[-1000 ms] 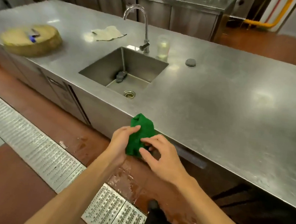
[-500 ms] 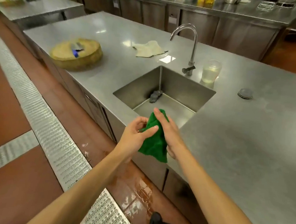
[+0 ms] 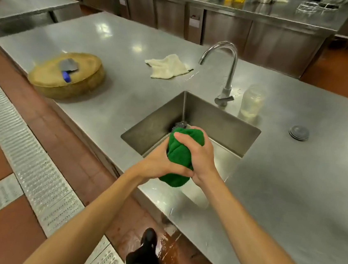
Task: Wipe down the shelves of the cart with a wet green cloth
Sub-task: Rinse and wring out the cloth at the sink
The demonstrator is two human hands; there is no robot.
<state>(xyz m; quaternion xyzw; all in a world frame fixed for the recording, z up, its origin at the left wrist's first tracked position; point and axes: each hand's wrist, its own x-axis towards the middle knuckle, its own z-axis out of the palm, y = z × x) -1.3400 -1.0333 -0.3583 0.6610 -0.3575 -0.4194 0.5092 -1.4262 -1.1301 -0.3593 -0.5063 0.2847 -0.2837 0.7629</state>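
Note:
A bunched green cloth (image 3: 179,154) is held over the steel sink (image 3: 223,124), above its near edge. My left hand (image 3: 161,162) grips the cloth's lower part from the left. My right hand (image 3: 196,153) is wrapped over its upper part from the right. Both hands squeeze the cloth between them. The cart is not in view.
A curved tap (image 3: 224,70) stands behind the sink, with a clear jar (image 3: 252,101) beside it. A cream cloth (image 3: 168,66) and a round wooden chopping block (image 3: 67,75) with a cleaver lie on the steel counter (image 3: 293,176). A grey sink plug (image 3: 299,132) rests at the right. The floor is wet.
I have stepped closer to the sink. Both hands carried the green cloth from in front of the counter to over the basin, and they now grip it tighter.

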